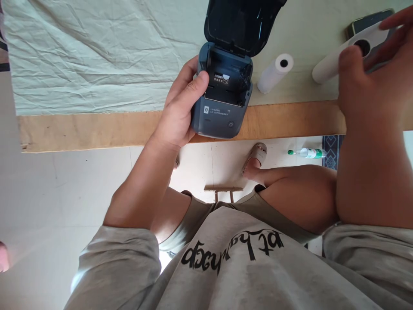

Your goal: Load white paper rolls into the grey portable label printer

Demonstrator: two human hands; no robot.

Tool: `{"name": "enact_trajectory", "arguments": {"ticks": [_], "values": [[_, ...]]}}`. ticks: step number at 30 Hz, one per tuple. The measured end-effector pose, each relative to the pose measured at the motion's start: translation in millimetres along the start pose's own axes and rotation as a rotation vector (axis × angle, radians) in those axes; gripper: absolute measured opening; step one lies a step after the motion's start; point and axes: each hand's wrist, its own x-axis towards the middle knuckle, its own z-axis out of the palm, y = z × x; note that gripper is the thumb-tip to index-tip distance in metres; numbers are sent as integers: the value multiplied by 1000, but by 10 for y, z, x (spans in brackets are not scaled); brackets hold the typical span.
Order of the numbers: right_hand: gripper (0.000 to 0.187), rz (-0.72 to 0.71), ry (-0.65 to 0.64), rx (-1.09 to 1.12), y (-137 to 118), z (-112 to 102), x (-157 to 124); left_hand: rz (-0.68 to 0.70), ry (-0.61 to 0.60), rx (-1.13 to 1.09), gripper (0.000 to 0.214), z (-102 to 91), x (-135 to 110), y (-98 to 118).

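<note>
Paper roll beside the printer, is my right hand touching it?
Apart. The head view shows bare cloth between the paper roll beside the printer and the right hand, which grips a second roll instead.

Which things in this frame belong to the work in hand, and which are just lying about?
In use: open-lidded printer, held by left hand; paper roll, held by right hand.
Lying about: spare roll on the table; phone behind the right hand; bottle on the floor.
</note>
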Motion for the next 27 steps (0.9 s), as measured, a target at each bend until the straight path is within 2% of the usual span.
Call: {"name": "enact_trajectory", "arguments": {"ticks": [2,4,7,10,12,15,18,23,27], "values": [[41,-136,29,-45,4,46,-9,10,7,-10,15,11,5,-10],[39,-216,34,1,17,84,-17,21,0,-14,14,20,9,-16],[40,-250,-15,173,22,124,-39,42,-1,-33,15,30,15,-22],[49,-255,-128,321,-28,136,-82,20,15,-71,15,15,23,-32],[52,-278,-209,261,-87,119,-114,12,-15,-76,16,-15,32,-41],[43,-300,-307,54,-162,80,-135,23,-78,-55,18,-66,48,-49],[39,-264,-283,-9,-182,70,-128,13,-93,-30,20,-92,58,-47],[52,-257,-280,-1,-160,90,-122,-5,-101,-49,23,-88,55,-32],[33,-252,-269,-65,-131,105,-102,-59,-66,-96,29,-82,47,-23]]}}
